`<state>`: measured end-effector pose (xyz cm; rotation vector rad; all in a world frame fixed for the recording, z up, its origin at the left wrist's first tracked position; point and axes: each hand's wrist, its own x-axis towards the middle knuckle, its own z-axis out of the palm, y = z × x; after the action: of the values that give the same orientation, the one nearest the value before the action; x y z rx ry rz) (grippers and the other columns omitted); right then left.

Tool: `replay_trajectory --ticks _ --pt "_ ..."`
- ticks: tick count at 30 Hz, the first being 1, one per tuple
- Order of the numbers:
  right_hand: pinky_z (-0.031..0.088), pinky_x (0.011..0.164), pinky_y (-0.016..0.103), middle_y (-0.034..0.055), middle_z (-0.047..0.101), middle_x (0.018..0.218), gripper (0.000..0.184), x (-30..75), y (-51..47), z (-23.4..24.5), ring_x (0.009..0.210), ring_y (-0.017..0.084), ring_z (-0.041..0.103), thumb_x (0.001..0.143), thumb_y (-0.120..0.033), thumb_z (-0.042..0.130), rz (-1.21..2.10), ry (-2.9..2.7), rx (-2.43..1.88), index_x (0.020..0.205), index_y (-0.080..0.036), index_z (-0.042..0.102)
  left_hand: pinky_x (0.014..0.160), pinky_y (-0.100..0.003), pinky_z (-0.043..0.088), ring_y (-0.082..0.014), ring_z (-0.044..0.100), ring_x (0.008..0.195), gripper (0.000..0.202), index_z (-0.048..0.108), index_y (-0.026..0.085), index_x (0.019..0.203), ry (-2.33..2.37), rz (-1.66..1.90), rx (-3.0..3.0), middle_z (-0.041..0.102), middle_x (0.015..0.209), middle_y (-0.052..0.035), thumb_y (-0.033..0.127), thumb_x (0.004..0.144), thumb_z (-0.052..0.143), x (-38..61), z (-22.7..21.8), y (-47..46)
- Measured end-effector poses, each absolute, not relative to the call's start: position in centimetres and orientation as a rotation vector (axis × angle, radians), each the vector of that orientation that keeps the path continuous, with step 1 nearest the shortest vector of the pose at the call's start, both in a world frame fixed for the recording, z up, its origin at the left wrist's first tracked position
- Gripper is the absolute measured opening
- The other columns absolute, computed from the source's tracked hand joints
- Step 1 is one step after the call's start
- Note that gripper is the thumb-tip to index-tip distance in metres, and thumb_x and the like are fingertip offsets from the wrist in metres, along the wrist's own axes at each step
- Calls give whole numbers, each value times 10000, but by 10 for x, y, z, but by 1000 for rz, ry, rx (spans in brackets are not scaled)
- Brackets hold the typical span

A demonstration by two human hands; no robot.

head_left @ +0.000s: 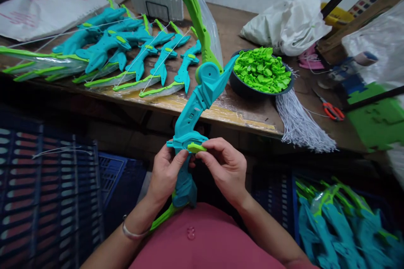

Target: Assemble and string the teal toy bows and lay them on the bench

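A toy bow with a teal body and lime-green limbs stands upright before my body, its lower end against my shirt. My left hand is closed round its middle, thumb on the near face. Between the thumb and fingers of my right hand is a small green plastic piece, pinched at its right end. That piece lies against the oval spot at the centre of the bow; whether it is seated there I cannot tell.
Several toy bows lie on the workbench. A dark bowl of green pieces stands beside white strings, with red-handled scissors further right. At lower right a blue crate holds more bows; crates stand at left.
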<state>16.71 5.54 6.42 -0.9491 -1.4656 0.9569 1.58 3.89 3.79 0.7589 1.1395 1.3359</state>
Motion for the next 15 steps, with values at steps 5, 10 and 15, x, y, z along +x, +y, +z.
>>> replay_trajectory --ticks 5,10,15 --pt "531 705 252 7 668 963 165 167 57 62 838 123 650 907 -132 719 662 -1644 -1011 1030 -242 708 610 -229 551 -127 630 642 248 695 175 997 1132 1334 826 703 819 -18 380 875 760 14 33 37" --pt "525 693 263 11 632 919 111 171 60 69 810 124 628 934 -142 685 646 -1736 -1040 998 -229 709 575 -234 544 -130 629 606 285 679 176 1049 1148 1311 875 706 790 -12 402 888 744 15 35 35" --pt "523 749 277 18 606 949 71 174 63 77 864 138 617 939 -159 668 700 -1778 -1085 954 -226 684 517 -230 525 -135 620 553 310 654 165 968 1262 1307 975 685 701 0 443 869 748 18 46 38"
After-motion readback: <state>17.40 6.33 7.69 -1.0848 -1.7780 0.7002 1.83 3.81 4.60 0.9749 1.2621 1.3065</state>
